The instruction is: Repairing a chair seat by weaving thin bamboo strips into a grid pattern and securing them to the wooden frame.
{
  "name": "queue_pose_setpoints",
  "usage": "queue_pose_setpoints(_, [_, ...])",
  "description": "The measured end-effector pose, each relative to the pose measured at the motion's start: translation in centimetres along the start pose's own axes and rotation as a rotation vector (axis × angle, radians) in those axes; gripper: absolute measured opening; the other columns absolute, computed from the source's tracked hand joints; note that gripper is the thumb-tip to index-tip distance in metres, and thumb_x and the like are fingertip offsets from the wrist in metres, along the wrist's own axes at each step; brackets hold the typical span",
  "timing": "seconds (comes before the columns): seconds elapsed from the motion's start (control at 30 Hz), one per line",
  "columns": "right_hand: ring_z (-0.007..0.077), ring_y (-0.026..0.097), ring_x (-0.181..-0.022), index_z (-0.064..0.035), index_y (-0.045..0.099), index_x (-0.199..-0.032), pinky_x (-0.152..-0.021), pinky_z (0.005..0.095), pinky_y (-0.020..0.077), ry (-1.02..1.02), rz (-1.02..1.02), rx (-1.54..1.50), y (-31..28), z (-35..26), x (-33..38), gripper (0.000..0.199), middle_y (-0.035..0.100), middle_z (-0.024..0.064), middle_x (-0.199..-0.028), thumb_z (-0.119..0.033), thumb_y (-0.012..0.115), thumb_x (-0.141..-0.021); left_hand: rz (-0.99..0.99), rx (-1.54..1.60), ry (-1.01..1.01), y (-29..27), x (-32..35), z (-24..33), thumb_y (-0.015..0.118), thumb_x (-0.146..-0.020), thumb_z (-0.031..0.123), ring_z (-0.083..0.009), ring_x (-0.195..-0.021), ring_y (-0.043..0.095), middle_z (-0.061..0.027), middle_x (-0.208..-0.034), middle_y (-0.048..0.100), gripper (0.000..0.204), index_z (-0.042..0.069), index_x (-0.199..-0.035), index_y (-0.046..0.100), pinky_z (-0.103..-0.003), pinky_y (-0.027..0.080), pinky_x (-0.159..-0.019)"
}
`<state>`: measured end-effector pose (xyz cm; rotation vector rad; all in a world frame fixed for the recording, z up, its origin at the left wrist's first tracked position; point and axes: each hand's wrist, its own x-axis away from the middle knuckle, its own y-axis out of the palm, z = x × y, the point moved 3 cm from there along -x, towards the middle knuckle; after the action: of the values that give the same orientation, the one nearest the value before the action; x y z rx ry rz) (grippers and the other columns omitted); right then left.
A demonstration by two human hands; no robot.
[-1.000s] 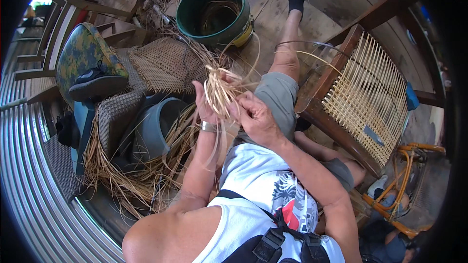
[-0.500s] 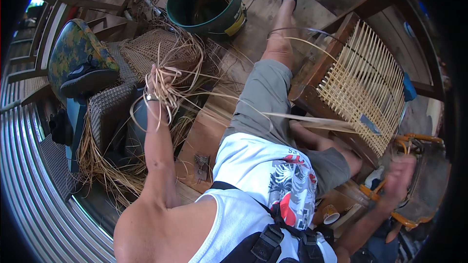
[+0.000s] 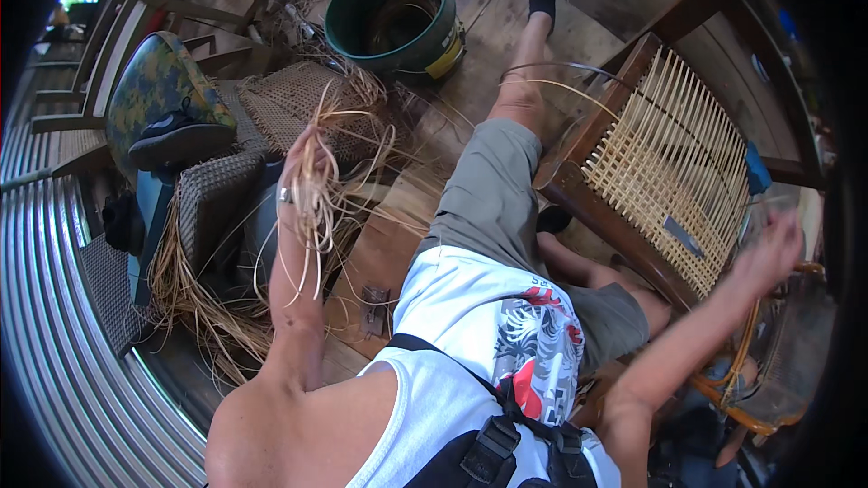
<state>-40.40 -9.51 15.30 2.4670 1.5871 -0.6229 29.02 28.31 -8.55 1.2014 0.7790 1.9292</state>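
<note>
while gripping a bundle of cane strands (image 3: pixel 318 183) in the closed left hand (image 3: pixel 303 163), held it up just left of the wooden chair frame (image 3: pixel 624 181), loose ends trailing down past the wrist. compared with half a second before, sat a little higher and nearer the frame. swung the right hand (image 3: pixel 768 248) out past the far right edge of the frame, above its earlier low spot; too blurred to tell whether open or closed, or whether holding anything. one thin strand (image 3: pixel 561 86) arched over the upper left corner of the frame, where a long strand had earlier stretched across the lap.

left of the frame: bare wooden floor planks (image 3: pixel 488 36), a green bucket (image 3: pixel 393 14) up beyond the bundle, a woven cane panel (image 3: pixel 289 104) beside it, a heap of loose cane (image 3: pixel 199 298) lower down. farther left, a black shoe (image 3: pixel 176 140) on a patterned cushion (image 3: pixel 158 86), then corrugated metal sheeting (image 3: pixel 63 307). half-woven pale cane seat (image 3: pixel 674 167) filling the frame itself.
</note>
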Motion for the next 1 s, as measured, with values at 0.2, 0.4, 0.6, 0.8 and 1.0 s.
queue_pose_setpoints(0.2, [0.0229, 0.06, -0.096, -0.0107, 0.069, -0.091, -0.078, 0.0452, 0.049, -0.567, -0.754, -0.227, 29.2, -16.6, 21.1, 0.017, 0.062, 0.007, -0.102, -0.002, 0.061, -0.079, -0.044, -0.237, -0.128, 7.9, 0.7, -9.8, 0.058, -0.098, 0.021, -0.0283, -0.096, 0.069, -0.0149, -0.106, 0.067, 0.041, -0.004, -0.131, 0.051, -0.038, 0.06, -0.083])
queue_pose_setpoints(0.4, [0.024, 0.057, -0.092, -0.0147, 0.069, -0.085, -0.084, 0.038, 0.0399, -0.556, -1.328, -0.292, 30.0, -17.5, 38.9, 0.008, 0.062, 0.0061, -0.093, -0.011, 0.062, -0.082, 0.068, -0.073, -0.12, 7.3, 3.0, -14.3, 0.053, -0.101, 0.025, -0.0188, -0.084, 0.067, -0.0121, -0.106, 0.066, 0.035, -0.001, -0.125, 0.055, -0.034, 0.059, -0.075])
queue_pose_setpoints(0.6, [0.0287, 0.059, -0.082, -0.0075, 0.067, -0.084, -0.082, 0.0391, 0.0483, -0.213, -1.247, -0.27, 28.8, -8.6, 40.5, 0.011, 0.064, 0.0084, -0.089, -0.014, 0.058, -0.088, -0.041, 0.237, -0.085, 7.3, 3.9, -15.8, 0.053, -0.101, 0.026, -0.0175, -0.082, 0.068, -0.0112, -0.105, 0.068, 0.035, 0.0, -0.125, 0.056, -0.033, 0.058, -0.074])
queue_pose_setpoints(0.8, [0.0347, 0.06, -0.092, -0.0002, 0.066, -0.087, -0.084, 0.0417, 0.0491, -0.161, -1.269, 0.0, 28.6, -6.6, 37.5, 0.012, 0.061, 0.0166, -0.089, -0.011, 0.061, -0.088, -0.041, 0.175, -0.313, 3.9, 3.7, -15.3, 0.052, -0.101, 0.023, -0.0168, -0.074, 0.067, -0.0114, -0.104, 0.07, 0.029, 0.001, -0.118, 0.06, -0.034, 0.058, -0.065])
queue_pose_setpoints(1.0, [0.0424, 0.06, -0.096, 0.0016, 0.063, -0.102, -0.086, 0.047, 0.0489, -0.028, -1.291, 0.125, 29.2, -1.7, 38.9, 0.018, 0.06, 0.0224, -0.103, -0.009, 0.059, -0.089, 0.249, 0.084, -0.06, 4.2, 5.2, -14.5, 0.057, -0.097, 0.007, -0.0254, -0.089, 0.069, -0.0099, -0.11, 0.069, 0.022, 0.014, -0.118, 0.054, -0.047, 0.06, -0.079])
